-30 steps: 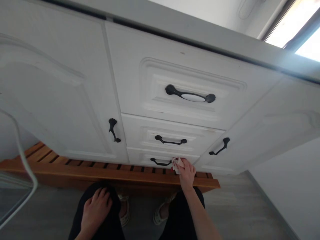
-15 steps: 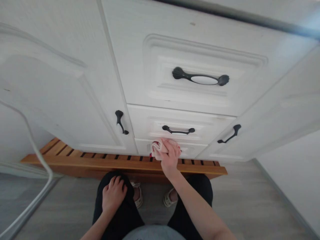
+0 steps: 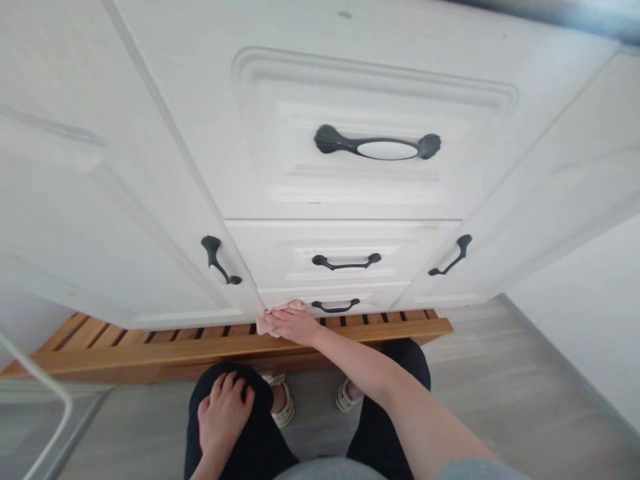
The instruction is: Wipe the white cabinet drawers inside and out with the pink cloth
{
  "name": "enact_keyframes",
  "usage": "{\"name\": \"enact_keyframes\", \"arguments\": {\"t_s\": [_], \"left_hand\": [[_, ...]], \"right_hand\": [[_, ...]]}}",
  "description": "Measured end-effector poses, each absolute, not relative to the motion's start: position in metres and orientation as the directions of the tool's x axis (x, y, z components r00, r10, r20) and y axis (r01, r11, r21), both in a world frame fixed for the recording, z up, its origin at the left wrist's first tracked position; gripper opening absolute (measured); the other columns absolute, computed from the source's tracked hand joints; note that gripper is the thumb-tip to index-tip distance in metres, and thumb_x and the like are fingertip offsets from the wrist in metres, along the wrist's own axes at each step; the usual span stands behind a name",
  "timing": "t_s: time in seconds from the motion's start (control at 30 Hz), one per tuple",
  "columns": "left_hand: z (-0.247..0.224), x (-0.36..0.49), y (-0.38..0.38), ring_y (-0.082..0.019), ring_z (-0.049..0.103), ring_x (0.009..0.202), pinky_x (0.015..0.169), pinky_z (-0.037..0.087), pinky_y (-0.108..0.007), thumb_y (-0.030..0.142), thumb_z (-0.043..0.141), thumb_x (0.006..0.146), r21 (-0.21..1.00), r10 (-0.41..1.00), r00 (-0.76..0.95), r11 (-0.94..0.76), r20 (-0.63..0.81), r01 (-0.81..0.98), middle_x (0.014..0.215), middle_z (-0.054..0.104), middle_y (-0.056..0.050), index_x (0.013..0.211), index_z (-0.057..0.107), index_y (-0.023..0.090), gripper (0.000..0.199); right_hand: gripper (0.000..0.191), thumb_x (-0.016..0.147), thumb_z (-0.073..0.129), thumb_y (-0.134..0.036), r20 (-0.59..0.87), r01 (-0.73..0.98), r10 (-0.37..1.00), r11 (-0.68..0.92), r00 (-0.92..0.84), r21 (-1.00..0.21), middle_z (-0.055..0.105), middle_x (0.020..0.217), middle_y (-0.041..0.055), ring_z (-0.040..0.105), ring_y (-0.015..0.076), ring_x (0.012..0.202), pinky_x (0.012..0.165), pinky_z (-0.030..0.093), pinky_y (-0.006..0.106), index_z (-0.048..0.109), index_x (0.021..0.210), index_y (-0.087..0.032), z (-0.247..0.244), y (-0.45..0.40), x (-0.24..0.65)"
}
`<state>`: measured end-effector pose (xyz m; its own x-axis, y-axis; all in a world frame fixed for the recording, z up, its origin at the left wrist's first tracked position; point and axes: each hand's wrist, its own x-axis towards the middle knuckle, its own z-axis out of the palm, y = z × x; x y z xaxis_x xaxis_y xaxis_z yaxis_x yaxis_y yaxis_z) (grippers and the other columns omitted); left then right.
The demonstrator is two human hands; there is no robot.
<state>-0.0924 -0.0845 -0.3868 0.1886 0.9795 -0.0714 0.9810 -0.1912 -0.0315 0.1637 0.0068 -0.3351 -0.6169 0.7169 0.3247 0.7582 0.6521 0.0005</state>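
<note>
My right hand (image 3: 295, 325) holds a folded pink cloth (image 3: 265, 325) against the lower left part of the bottom drawer (image 3: 385, 293), just above the wooden slatted ledge (image 3: 200, 348). Its fingers point left over the cloth. On my left knee rests my left hand (image 3: 223, 408), fingers spread and holding nothing. To the right of the cloth is the bottom drawer's dark handle (image 3: 335, 307). The middle drawer's handle (image 3: 346, 262) and the large top drawer's handle (image 3: 379, 143) are higher up.
White cabinet doors flank the drawers, with a left door handle (image 3: 220, 261) and a right door handle (image 3: 451, 256). A pale cable (image 3: 60, 393) hangs at the lower left. My shoes stand on the grey floor (image 3: 500, 387) under the ledge's front edge.
My right hand has moved left and slightly down with the cloth, uncovering the bottom drawer's handle. The view has shifted a little. My left hand stays on the knee.
</note>
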Motion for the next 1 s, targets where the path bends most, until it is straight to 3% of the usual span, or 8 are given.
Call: {"name": "enact_keyframes", "arguments": {"t_s": [0.13, 0.33, 0.47, 0.6, 0.7, 0.87, 1.0], "left_hand": [[-0.385, -0.089, -0.084, -0.027, 0.04, 0.145, 0.103, 0.037, -0.044, 0.034, 0.037, 0.098, -0.079, 0.98, 0.175, -0.183, -0.099, 0.98, 0.145, 0.062, -0.009, 0.115, 0.074, 0.023, 0.042], [-0.382, -0.087, -0.084, -0.028, 0.039, 0.146, 0.104, 0.037, -0.043, 0.036, 0.037, 0.097, -0.118, 0.978, 0.168, -0.182, -0.121, 0.976, 0.148, 0.06, -0.009, 0.118, 0.073, 0.024, 0.043], [-0.389, -0.09, -0.084, -0.028, 0.04, 0.144, 0.103, 0.037, -0.045, 0.037, 0.036, 0.096, -0.137, 0.978, 0.181, -0.194, -0.105, 0.971, 0.146, 0.062, -0.007, 0.118, 0.074, 0.026, 0.045], [-0.391, -0.09, -0.083, -0.028, 0.04, 0.145, 0.103, 0.037, -0.044, 0.037, 0.037, 0.096, -0.168, 0.975, 0.19, -0.207, -0.114, 0.964, 0.146, 0.062, -0.005, 0.119, 0.074, 0.027, 0.044], [-0.387, -0.087, -0.083, -0.028, 0.04, 0.145, 0.104, 0.037, -0.044, 0.038, 0.037, 0.096, -0.197, 0.973, 0.183, -0.209, -0.141, 0.958, 0.148, 0.061, -0.005, 0.121, 0.073, 0.028, 0.044], [-0.386, -0.087, -0.087, -0.027, 0.039, 0.147, 0.105, 0.039, -0.042, 0.037, 0.036, 0.097, -0.257, 0.969, 0.191, -0.227, -0.16, 0.939, 0.152, 0.058, -0.004, 0.128, 0.07, 0.028, 0.047], [-0.392, -0.093, -0.087, -0.026, 0.04, 0.148, 0.108, 0.04, -0.043, 0.037, 0.034, 0.097, -0.253, 0.965, 0.19, -0.233, -0.183, 0.939, 0.153, 0.057, -0.002, 0.13, 0.069, 0.03, 0.049]], "right_hand": [[0.038, 0.107, 0.045, -0.028, 0.316, 0.763, 0.715, 0.645, -0.623, 0.043, 0.067, 0.142, 0.0026, 0.057, 0.0118, 0.132, 0.106, 0.048, 0.026, 0.056, 0.143, -0.019, -0.344, -0.007, 0.2], [0.023, 0.1, 0.061, -0.021, 0.32, 0.766, 0.711, 0.638, -0.626, 0.082, 0.063, 0.146, -0.0057, 0.055, 0.0082, 0.135, 0.104, 0.048, 0.021, 0.072, 0.12, -0.027, -0.358, -0.043, 0.268], [0.026, 0.097, 0.063, -0.017, 0.354, 0.817, 0.749, 0.57, -0.561, 0.09, 0.066, 0.142, -0.0066, 0.061, 0.0105, 0.128, 0.095, 0.052, 0.026, 0.073, 0.118, -0.03, -0.351, -0.072, 0.321], [0.034, 0.092, 0.065, -0.009, 0.39, 0.863, 0.778, 0.496, -0.492, 0.098, 0.072, 0.133, -0.0048, 0.063, 0.0141, 0.123, 0.099, 0.049, 0.031, 0.073, 0.118, -0.031, -0.333, -0.097, 0.364], [0.04, 0.092, 0.062, -0.006, 0.431, 0.903, 0.8, 0.418, -0.417, 0.098, 0.073, 0.131, -0.0018, 0.062, 0.0158, 0.123, 0.1, 0.047, 0.032, 0.071, 0.123, -0.03, -0.318, -0.11, 0.381], [0.027, 0.092, 0.065, -0.01, 0.546, 0.963, 0.799, 0.26, -0.252, 0.065, 0.073, 0.13, -0.0029, 0.062, 0.0176, 0.116, 0.094, 0.046, 0.034, 0.076, 0.105, -0.031, -0.299, -0.125, 0.397], [0.021, 0.096, 0.063, -0.016, 0.688, 0.998, 0.724, 0.068, -0.042, -0.011, 0.068, 0.135, 0.0007, 0.056, 0.0224, 0.122, 0.104, 0.042, 0.042, 0.077, 0.096, -0.031, -0.284, -0.129, 0.412]]}}
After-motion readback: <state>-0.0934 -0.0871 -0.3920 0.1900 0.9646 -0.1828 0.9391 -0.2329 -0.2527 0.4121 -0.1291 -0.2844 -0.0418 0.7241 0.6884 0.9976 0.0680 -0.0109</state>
